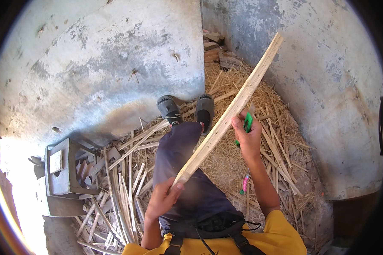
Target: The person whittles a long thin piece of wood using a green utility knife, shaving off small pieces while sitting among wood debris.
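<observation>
A long, pale split strip of wood or bamboo [230,117] slants up and to the right across the view, over my raised knee. My left hand [161,199] is closed around its lower end. My right hand [250,142] is closed beside the strip's middle, with the thumb against its edge. In that same hand is a green-handled tool [248,122] with a pale, blurred blade-like part above it. My fingers partly cover the tool, so its exact kind is unclear.
Straw and shavings [225,178] litter the floor. Several split strips [123,191] lie at the left, and more strips [281,161] at the right. A grey box-like stand [68,170] is at the left. A pink-and-green object [245,185] rests on the straw. Weathered walls [115,63] rise ahead.
</observation>
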`<state>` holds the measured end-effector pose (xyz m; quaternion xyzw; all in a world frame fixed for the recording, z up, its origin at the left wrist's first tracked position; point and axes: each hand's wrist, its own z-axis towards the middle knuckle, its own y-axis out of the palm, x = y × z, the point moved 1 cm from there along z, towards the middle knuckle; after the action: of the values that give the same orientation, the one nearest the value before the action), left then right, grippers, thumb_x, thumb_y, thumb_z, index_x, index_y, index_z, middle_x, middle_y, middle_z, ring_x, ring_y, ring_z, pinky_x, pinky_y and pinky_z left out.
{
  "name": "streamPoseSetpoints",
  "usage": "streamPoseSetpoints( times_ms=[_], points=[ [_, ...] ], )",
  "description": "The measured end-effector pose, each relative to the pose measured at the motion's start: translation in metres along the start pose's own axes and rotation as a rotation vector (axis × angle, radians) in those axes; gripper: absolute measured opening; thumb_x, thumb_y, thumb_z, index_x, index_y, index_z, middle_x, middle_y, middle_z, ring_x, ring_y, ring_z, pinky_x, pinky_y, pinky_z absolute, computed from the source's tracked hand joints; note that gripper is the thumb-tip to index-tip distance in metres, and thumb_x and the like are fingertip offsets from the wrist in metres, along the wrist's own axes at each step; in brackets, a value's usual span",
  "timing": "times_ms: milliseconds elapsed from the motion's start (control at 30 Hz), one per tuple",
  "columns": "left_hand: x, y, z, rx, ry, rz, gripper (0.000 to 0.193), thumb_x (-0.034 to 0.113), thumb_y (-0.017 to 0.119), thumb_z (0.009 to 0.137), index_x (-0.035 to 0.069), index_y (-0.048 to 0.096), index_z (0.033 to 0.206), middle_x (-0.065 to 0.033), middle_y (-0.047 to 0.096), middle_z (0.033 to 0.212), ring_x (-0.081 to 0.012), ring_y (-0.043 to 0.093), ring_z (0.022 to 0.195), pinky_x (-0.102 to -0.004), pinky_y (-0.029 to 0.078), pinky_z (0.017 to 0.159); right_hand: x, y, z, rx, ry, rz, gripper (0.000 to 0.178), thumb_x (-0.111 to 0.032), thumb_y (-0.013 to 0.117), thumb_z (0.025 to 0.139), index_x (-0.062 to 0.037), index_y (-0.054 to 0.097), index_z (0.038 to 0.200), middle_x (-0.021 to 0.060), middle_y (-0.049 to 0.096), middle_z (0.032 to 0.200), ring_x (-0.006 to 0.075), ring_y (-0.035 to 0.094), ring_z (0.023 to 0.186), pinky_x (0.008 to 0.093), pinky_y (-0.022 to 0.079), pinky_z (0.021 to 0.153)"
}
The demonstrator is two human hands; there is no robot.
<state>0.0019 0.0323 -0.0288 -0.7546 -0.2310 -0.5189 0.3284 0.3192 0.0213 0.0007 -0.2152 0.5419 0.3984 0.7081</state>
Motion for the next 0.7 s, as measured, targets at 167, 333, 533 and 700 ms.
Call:
streamPoseSetpoints(
  times_ms=[167,333,533,700],
  points=[
    [0.004,0.011,0.005,0.056,0.030,-0.007,0.034,0.030,0.058,0.114,0.002,0.066,0.097,0.0039,0.053,0.067,-0.0033,0.047,0.060,-0.0246,0.038,0.053,0.032,-0.006,-0.027,-0.121,-0.058,0.025,0.034,-0.036,0.060,0.111,-0.0035,0.068,0.110,-0.0003,0.065,0.079,0.0044,0.043,0.055,0.0268,0.033,0.048],
    [0.008,0.023,0.012,0.015,-0.010,-0.180,0.033,0.031,0.057,0.114,0.003,0.065,0.098,0.0065,0.049,0.069,-0.0026,0.043,0.063,-0.0255,0.036,0.056,0.034,0.006,-0.071,-0.351,-0.360,-0.446,0.029,-0.032,0.073,0.102,-0.0035,0.069,0.106,0.0074,0.064,0.075,0.0221,0.065,0.061,0.0373,0.049,0.055],
    [0.018,0.024,0.014,-0.035,-0.020,-0.297,0.032,0.031,0.054,0.115,0.005,0.064,0.099,0.0074,0.049,0.071,-0.0009,0.042,0.066,-0.0239,0.034,0.058,0.022,0.015,-0.088,-0.419,-0.460,-0.506,0.032,-0.033,0.078,0.098,-0.0019,0.069,0.100,0.0118,0.068,0.079,0.0302,0.069,0.064,0.0388,0.052,0.057],
    [0.025,0.030,0.010,0.080,0.056,-0.214,0.028,0.024,0.056,0.114,0.002,0.064,0.099,0.0046,0.052,0.071,-0.0039,0.045,0.065,-0.0267,0.038,0.059,0.010,0.019,-0.087,-0.357,-0.473,-0.542,0.031,-0.033,0.079,0.097,-0.0024,0.073,0.101,0.0110,0.070,0.078,0.0293,0.069,0.063,0.0383,0.052,0.055]
  ],
)
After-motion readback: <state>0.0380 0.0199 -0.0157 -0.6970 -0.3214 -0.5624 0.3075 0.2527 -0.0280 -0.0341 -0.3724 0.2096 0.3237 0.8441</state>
